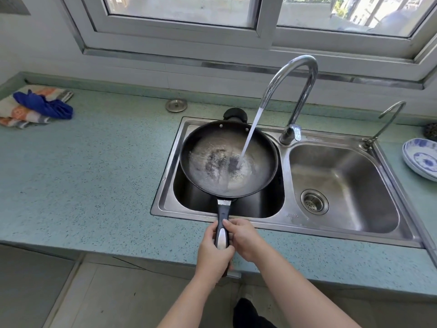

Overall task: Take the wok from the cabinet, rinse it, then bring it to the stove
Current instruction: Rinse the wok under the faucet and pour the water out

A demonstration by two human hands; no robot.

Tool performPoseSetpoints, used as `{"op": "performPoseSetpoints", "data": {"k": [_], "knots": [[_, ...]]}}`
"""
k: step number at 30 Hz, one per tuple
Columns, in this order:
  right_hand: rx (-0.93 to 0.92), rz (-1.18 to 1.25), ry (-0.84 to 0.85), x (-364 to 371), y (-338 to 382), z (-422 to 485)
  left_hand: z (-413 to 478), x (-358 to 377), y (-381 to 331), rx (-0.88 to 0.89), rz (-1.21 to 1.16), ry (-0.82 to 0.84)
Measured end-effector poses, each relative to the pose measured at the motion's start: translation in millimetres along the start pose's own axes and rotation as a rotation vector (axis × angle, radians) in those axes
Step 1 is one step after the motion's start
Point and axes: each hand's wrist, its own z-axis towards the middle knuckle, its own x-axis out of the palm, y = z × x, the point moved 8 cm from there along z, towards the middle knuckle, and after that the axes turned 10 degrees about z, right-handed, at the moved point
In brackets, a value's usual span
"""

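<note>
Wok [227,159], both hands' grip clamped on its handle [222,229], catches faucet [293,91] water over "JIMMO"-stamped sink [293,221].

Domestic kitchen. Evidence: stainless double-bowl sink [340,223] set in a speckled green tabletop [82,176], with a gooseneck tap [295,74] running behind it. Sliding window [260,27] above the sink; folded cloths [30,107] left of it, patterned plates [423,159] right.
</note>
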Motion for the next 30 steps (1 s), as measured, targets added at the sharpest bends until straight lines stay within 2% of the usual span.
{"op": "performPoseSetpoints", "data": {"k": [4, 15, 19, 25, 30], "knots": [[-0.002, 0.028, -0.012, 1.8, 0.3, 1.8, -0.8, -5.1, -1.8, -0.006, 0.142, -0.019], [0.033, 0.152, -0.012, -2.7, -4.9, 7.7, -4.8, -3.6, -15.7, 0.147, 0.528, -0.146], [0.051, 0.179, 0.005, 0.7, -9.6, 11.3, -2.4, -4.3, -14.8, 0.149, 0.633, -0.158], [0.059, 0.169, -0.014, -1.5, -10.6, 11.1, -2.4, -2.4, -12.5, 0.127, 0.644, -0.139], [0.048, 0.140, 0.007, -3.1, -5.6, 6.6, -0.7, -3.5, -10.5, 0.078, 0.472, -0.064]]}}
